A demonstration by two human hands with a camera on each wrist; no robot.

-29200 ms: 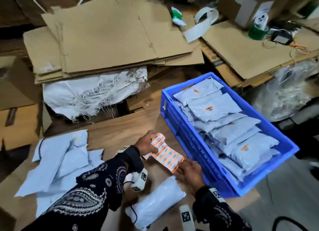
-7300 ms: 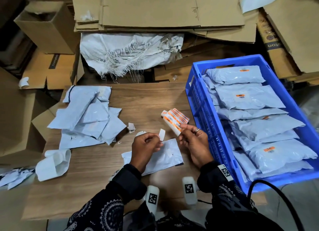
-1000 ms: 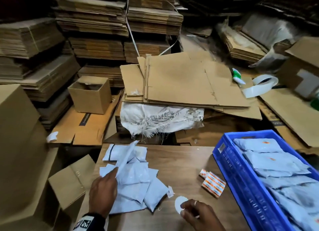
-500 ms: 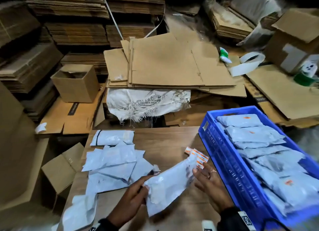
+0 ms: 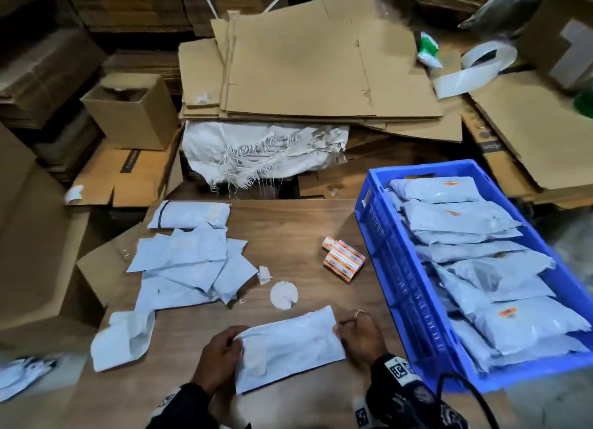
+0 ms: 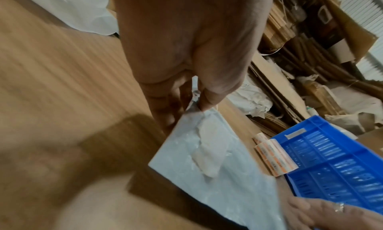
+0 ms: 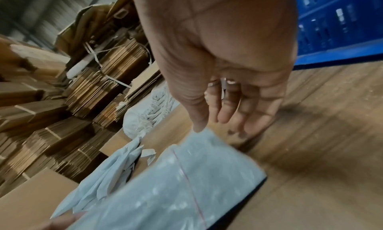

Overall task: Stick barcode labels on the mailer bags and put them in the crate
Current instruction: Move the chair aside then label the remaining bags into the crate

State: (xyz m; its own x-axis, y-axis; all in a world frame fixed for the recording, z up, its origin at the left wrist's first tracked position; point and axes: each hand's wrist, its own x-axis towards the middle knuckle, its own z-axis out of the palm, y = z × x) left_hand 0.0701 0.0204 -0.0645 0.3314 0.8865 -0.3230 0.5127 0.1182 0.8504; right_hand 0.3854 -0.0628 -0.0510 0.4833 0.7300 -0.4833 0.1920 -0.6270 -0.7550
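A pale grey mailer bag [image 5: 288, 348] is held flat just above the near edge of the wooden counter [image 5: 298, 233]. Its left end is pinched between thumb and curled fingers of the left hand [image 5: 221, 355]. Its right end is met by the right hand [image 5: 359, 335]; the thumb tip touches the bag's edge and the fingers hang loosely curled, but a firm grip cannot be told. A ring is seen on that hand. A roll of orange barcode labels [image 5: 343, 260] lies on the counter, just left of the blue crate [image 5: 394, 284]. The crate stands at the right and is filled with labelled bags. A loose heap of unlabelled bags [image 5: 189, 258] lies at the left of the counter, and a round white paper scrap [image 5: 284, 295] lies between heap and roll.
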